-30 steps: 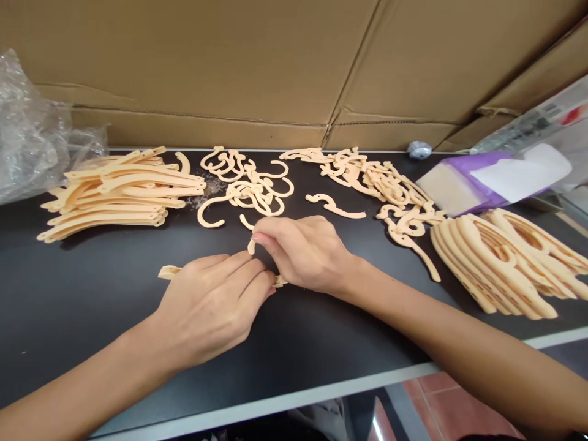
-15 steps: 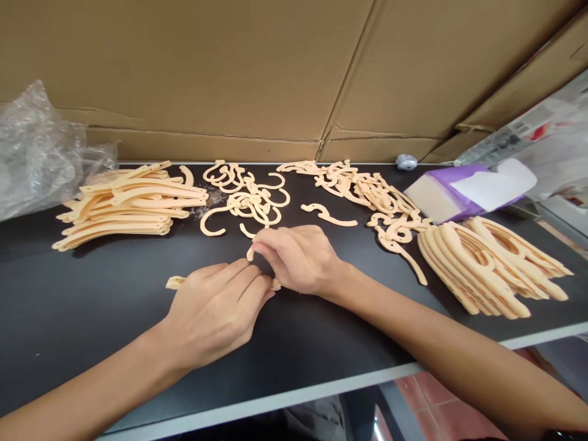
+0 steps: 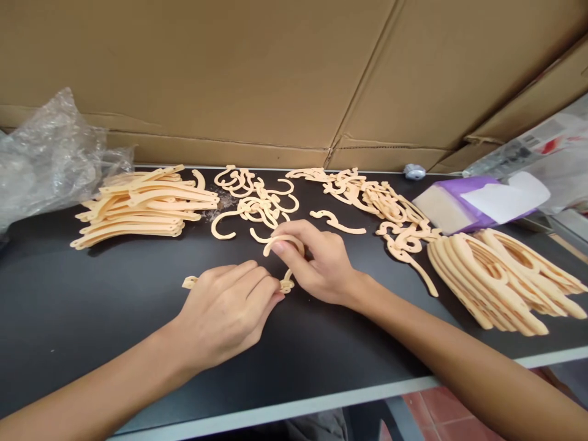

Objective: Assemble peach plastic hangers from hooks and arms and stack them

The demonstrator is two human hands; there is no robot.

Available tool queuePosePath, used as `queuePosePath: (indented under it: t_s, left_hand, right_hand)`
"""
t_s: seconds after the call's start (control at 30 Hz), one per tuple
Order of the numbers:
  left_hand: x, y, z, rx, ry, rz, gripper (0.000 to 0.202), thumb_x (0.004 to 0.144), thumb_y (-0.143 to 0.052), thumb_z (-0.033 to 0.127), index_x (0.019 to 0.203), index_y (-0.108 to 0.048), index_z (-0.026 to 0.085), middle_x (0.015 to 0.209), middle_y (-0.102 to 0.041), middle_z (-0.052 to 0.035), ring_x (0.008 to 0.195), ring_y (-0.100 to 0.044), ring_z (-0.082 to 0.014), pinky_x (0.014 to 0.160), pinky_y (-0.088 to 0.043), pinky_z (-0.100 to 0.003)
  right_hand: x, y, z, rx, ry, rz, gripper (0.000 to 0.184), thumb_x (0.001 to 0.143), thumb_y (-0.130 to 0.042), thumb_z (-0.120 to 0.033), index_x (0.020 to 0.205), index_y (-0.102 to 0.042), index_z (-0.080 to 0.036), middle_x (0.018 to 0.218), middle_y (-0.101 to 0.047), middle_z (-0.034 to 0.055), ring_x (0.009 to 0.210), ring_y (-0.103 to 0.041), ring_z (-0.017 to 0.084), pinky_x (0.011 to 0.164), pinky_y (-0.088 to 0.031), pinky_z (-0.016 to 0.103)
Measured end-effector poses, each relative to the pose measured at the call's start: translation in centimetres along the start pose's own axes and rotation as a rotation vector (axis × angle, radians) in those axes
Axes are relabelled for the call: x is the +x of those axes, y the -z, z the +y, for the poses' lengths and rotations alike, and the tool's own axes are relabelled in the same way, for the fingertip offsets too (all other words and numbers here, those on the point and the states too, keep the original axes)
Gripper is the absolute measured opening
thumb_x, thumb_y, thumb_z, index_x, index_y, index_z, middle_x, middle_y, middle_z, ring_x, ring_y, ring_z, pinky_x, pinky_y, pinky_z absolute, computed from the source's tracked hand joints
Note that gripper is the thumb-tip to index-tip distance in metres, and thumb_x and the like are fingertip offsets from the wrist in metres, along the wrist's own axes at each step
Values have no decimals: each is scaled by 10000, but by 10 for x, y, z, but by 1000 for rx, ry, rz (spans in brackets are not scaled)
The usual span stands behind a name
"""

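Note:
My left hand [image 3: 232, 303] is closed over a cream plastic hanger arm [image 3: 189, 282], whose flat end sticks out to the left of my knuckles. My right hand [image 3: 324, 263] grips a curved hanger hook [image 3: 285, 238] between thumb and fingers. The hook's lower end meets the hanger arm at the right of my left fingertips; how they are joined is hard to see. Just beyond my hands lies a tangled pile of loose hooks [image 3: 261, 207]. A single curved hanger piece [image 3: 337, 223] rests alone to their right.
Straight hanger arms [image 3: 151, 205] are heaped at the left beside crumpled clear plastic [image 3: 59, 153]. More hook-shaped parts [image 3: 390, 205] spread to the right. Folded hangers [image 3: 487, 275] stand stacked near a purple-and-white packet [image 3: 478, 199]. Cardboard [image 3: 206, 73] walls the dark table's back.
My right hand has turned and shifted slightly right, showing more of the hook's curve and the joint below. My left hand keeps its hold. The whole view has shifted a little.

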State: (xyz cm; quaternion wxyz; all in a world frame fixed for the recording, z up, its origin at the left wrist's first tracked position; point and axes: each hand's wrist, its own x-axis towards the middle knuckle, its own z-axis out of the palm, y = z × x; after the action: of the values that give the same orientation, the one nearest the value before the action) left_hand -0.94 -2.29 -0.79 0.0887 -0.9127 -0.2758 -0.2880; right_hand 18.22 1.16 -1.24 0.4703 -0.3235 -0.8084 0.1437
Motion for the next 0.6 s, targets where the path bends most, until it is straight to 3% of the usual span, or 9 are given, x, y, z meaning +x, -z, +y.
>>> queuePosePath:
  t_s: [0.1, 0.2, 0.33, 0.5, 0.6]
  left_hand:
    - [-1, 2, -4, -13, 18, -2, 181, 966, -580, 135, 813, -674, 150, 692, -658, -2, 599, -576, -160, 537, -426, -318]
    - [-2, 3, -8, -9, 37, -14, 176, 962, -592, 144, 806, -674, 148, 679, -654, -5, 584, -582, -156, 520, -419, -309]
    - [-3, 2, -9, -20, 48, -26, 192, 959, -604, 149, 778, -667, 146, 677, -664, -14, 597, -612, -157, 530, -438, -302]
    - [-2, 4, -8, -22, 79, -54, 218, 956, -605, 162, 745, -655, 149, 674, -657, -21, 590, -615, -163, 515, -433, -308]
    - [-1, 5, -7, -13, 72, -68, 236, 962, -596, 166, 732, -647, 151, 671, -653, -23, 597, -617, -167, 521, -440, -311]
  right_hand:
    - [0, 6, -5, 263, -293, -138, 183, 925, -654, -291, 1061, -629, -171, 640, -552, -73, 509, -482, 69, 505, -422, 197]
    - [4, 15, -6, 480, -528, -318, 146, 901, -676, -299, 892, -645, -156, 678, -585, -43, 534, -516, 68, 508, -422, 201]
    - [13, 26, -2, 675, -602, -493, 218, 841, -767, -322, 787, -673, -133, 730, -669, -1, 604, -564, 79, 583, -488, 216]
    - [21, 39, 1, 721, -661, -498, 238, 801, -824, -303, 772, -674, -120, 689, -669, -19, 574, -604, 74, 559, -482, 200]
    - [21, 43, 2, 735, -711, -567, 263, 807, -824, -324, 785, -657, -121, 690, -662, -21, 558, -621, 79, 522, -472, 193]
